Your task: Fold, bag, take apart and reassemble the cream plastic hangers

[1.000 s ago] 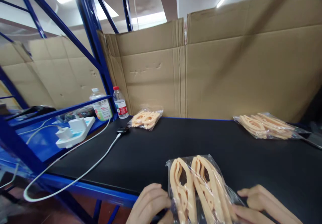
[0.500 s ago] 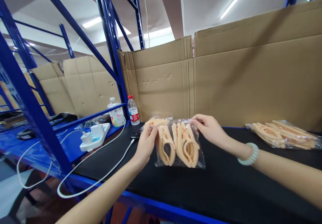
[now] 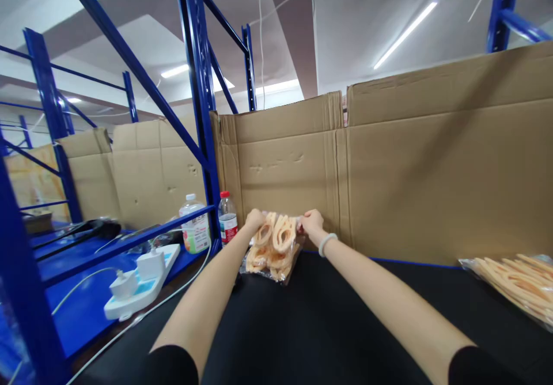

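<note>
A clear plastic bag of beige, peg-like pieces with oval openings is held up by its top corners near the cardboard wall. My left hand is closed on its left corner, and my right hand pinches the right one. Directly below and partly behind it, another clear bag of the same beige pieces rests on the black table surface. The held bag overlaps this lower one; whether they touch I cannot tell. My fingertips are partly hidden.
Cardboard panels stand along the back. A red-capped bottle and a larger white-capped bottle are at the left. Further left lies a white power strip with a cable. More bagged beige pieces lie at the right.
Both hands have moved the bag away from me, toward the cardboard wall and over the other bag. My view has tilted up slightly.
</note>
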Tool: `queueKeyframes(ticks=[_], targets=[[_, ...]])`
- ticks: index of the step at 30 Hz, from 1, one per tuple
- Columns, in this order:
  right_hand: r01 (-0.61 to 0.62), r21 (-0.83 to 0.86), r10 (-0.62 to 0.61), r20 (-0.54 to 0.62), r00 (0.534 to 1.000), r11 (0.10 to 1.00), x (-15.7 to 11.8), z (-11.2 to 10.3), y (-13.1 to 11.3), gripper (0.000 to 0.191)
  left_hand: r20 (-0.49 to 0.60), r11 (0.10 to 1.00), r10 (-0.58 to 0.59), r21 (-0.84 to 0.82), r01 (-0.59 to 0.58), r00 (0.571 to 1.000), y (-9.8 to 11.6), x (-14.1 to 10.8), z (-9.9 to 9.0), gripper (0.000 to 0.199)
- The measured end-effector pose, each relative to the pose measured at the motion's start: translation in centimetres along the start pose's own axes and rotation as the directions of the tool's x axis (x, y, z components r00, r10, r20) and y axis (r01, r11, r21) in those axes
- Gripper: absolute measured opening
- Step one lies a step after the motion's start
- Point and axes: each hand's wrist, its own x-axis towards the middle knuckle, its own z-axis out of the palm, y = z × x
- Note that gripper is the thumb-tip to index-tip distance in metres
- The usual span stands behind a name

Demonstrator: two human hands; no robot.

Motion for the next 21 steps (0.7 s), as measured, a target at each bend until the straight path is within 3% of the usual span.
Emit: queueKeyframes(ticks=[4, 8, 12, 16, 17, 19, 21], targets=[[-0.039, -0.284, 0.026, -0.047, 0.999, 0.958, -0.5, 0.2, 2.9, 0.021, 0.021, 0.983, -0.083, 0.168, 0.079, 0.996, -1.8, -0.2, 2.6, 0.033], [0.007, -0.399, -0.026, -0.041, 0.999, 0.917, -1.5, -2.0, 3.9, 0.011, -0.066, 0.965, -0.028, 0.259, 0.044, 0.997, -1.7, -0.8, 2.3, 0.031], [0.083, -0.395, -0.070, 0.048, 0.996, 0.915, -4.4, -8.2, 4.7, 0.010, -0.171, 0.966, 0.134, 0.242, -0.090, 0.976, 0.5, -2.5, 0.0, 0.019], [0.134, -0.370, -0.096, 0.118, 0.988, 0.920, -9.7, -17.8, 6.3, 0.011, -0.164, 0.930, 0.355, 0.163, -0.330, 0.920, 2.9, -8.7, -0.1, 0.012], [0.148, -0.372, -0.113, 0.115, 0.987, 0.916, -11.0, -20.3, 6.8, 0.009, -0.113, 0.893, 0.446, 0.128, -0.432, 0.888, 3.4, -11.1, 0.5, 0.009], [0.230, -0.432, -0.210, 0.093, 0.973, 0.872, -13.2, -24.8, 7.7, 0.008, 0.023, 0.718, 0.696, -0.059, -0.694, 0.718, 4.1, -16.3, 2.0, 0.008], [0.255, -0.564, -0.275, 0.051, 0.960, 0.785, -14.6, -28.3, 8.7, 0.009, 0.206, 0.594, 0.804, -0.259, -0.761, 0.558, 4.8, -21.3, 3.7, 0.008]])
